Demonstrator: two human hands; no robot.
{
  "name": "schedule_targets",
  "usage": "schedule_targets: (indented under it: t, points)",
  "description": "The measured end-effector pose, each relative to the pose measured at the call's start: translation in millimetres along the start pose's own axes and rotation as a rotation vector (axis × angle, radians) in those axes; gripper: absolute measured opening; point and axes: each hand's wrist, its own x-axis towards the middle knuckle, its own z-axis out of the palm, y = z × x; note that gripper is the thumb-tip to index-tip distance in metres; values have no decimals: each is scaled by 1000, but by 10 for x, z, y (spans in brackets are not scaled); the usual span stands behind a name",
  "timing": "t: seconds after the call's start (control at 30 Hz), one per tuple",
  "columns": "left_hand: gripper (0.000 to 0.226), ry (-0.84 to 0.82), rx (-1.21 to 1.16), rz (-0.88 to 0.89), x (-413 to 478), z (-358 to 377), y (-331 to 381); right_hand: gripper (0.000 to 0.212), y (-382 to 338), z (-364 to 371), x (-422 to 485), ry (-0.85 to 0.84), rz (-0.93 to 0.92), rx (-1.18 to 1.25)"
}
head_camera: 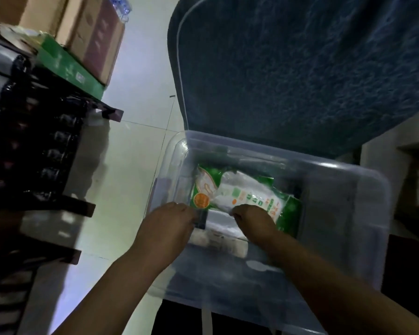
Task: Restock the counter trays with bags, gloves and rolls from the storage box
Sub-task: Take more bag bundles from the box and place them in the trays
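Note:
A clear plastic storage box (336,201) stands open on the floor, its blue lid (288,68) tilted up behind it. Inside lies a green and white plastic packet (242,192), on top of a pale white pack (218,228). Both my hands reach into the box. My left hand (169,226) is closed at the packet's near left corner, over a small dark item. My right hand (254,221) is closed on the packet's near edge. The fingertips of both hands are hidden, so the exact grip is unclear.
A dark metal shelf rack (46,151) with dark wrapped rolls stands at the left. Cardboard cartons (82,27) and a green box (68,66) sit on its top. Pale floor tiles (131,141) run between rack and box. A dark cabinet (409,274) is at the right.

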Motion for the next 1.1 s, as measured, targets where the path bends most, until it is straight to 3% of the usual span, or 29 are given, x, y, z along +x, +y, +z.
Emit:
schedule_targets:
  t: [0.13,0.23,0.33,0.5,0.57,0.63,0.73,0.87,0.97,1.03,1.1]
  points:
    - [14,29,-69,-10,16,313,-107,38,-191,413,245,-112,-167,-86]
    - [7,42,-67,19,-23,458,-164,45,-228,565,338,133,-214,-218]
    - [16,58,-68,45,-16,574,-228,56,-265,728,344,246,-204,-403]
    - [24,36,-11,78,-37,556,-209,32,-198,742,301,288,-111,-525]
    - [20,34,23,96,-51,473,-175,21,-178,615,228,199,-99,-524]
    - [20,25,2,92,-76,392,-144,15,-153,438,150,127,-58,-340]
    - [32,-4,-90,-26,-115,305,-58,8,-224,34,-67,203,63,151]
    - [76,-118,-626,-336,-96,144,157,19,-499,-593,-491,240,34,895]
    - [36,-59,-860,-428,-67,-18,322,17,-654,-803,-705,165,-76,1219]
    - [11,14,-892,-484,-96,-114,368,9,-667,-812,-695,170,-54,1238]
    - [12,103,-846,-526,-146,-169,313,7,-548,-711,-582,299,58,1160]
